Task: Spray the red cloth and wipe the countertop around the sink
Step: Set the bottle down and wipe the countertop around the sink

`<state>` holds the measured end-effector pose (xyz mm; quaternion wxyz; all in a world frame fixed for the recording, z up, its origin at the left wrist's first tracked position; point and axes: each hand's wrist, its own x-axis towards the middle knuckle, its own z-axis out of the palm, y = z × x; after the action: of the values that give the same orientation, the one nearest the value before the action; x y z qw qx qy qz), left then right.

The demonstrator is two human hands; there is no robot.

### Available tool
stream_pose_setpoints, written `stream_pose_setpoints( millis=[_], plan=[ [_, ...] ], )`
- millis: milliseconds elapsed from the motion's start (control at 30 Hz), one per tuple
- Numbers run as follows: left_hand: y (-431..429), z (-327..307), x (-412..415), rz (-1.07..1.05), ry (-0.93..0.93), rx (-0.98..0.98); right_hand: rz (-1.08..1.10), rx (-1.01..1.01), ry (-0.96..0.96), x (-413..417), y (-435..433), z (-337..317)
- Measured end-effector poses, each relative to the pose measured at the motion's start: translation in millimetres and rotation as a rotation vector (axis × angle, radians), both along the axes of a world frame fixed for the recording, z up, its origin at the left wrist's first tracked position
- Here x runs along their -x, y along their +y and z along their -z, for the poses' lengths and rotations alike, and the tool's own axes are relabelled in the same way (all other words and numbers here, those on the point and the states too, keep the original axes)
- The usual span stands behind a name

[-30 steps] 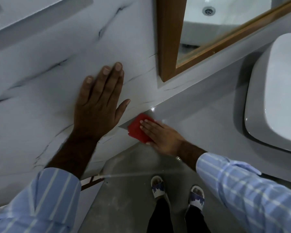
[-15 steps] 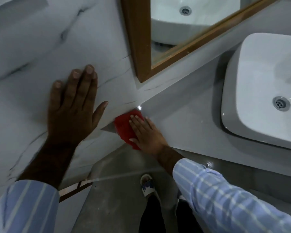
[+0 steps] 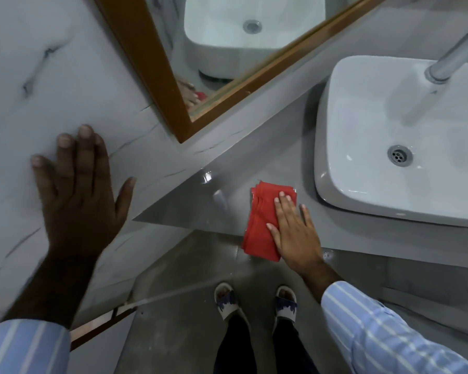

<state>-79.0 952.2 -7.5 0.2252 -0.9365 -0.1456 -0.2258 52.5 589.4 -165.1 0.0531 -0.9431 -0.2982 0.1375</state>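
Red cloth [image 3: 262, 222], folded, lies on the grey countertop [image 3: 227, 195], its near end overhanging the front edge. Right hand [image 3: 295, 233] presses flat on it, fingers extended, nothing grasped. White sink [image 3: 362, 130] sits just right of that hand. Left hand [image 3: 79, 195] rests open-palmed against the marble wall [image 3: 38, 76], holding nothing.

No legible text or labels.

I see open bench [image 3: 200, 201] left of the sink [image 3: 362, 201] up to the marble wall [image 3: 52, 63] | sink blocks the right | mirror frame [image 3: 152, 76] overhangs behind | narrow bare strip along the sink's front
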Motion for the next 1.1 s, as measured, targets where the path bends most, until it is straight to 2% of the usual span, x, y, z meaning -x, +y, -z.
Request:
stream_pose_setpoints(
  millis=[100,200,267,333,400,433,567,800,867,967,1033,1100],
  plan=[
    [-51,24,-14,0.197,-0.004,0.368,0.129,-0.211,0.063,9,-4,-11],
    [-107,61,-51,0.418,0.248,0.627,0.435,-0.539,0.099,44,-19,-18],
    [-139,84,-92,0.431,0.390,0.791,0.724,-0.664,0.270,62,-24,-17],
    [-161,102,-136,0.395,0.591,0.866,0.982,-0.764,0.457,65,-24,-12],
    [-176,119,-168,0.368,0.801,0.880,1.108,-0.842,0.602,60,-19,-7],
    [-180,125,-180,0.365,0.849,0.872,1.123,-0.855,0.635,59,-16,-5],
    [-189,129,-199,0.315,0.873,0.804,1.093,-0.951,0.698,71,-15,8],
    [-192,119,-198,0.148,0.873,1.072,1.196,-1.060,0.734,64,-18,5],
    [-191,113,-188,0.049,0.805,1.292,1.273,-1.152,0.746,60,-34,-3],
    [-205,100,-166,-0.118,0.723,1.859,1.353,-1.409,0.922,46,-76,-25],
    [-227,88,-154,-0.195,0.750,2.073,1.374,-1.530,0.968,38,-111,-38],
    [-259,78,-150,-0.226,0.806,2.196,1.403,-1.574,0.930,33,-149,-51]
  ],
)
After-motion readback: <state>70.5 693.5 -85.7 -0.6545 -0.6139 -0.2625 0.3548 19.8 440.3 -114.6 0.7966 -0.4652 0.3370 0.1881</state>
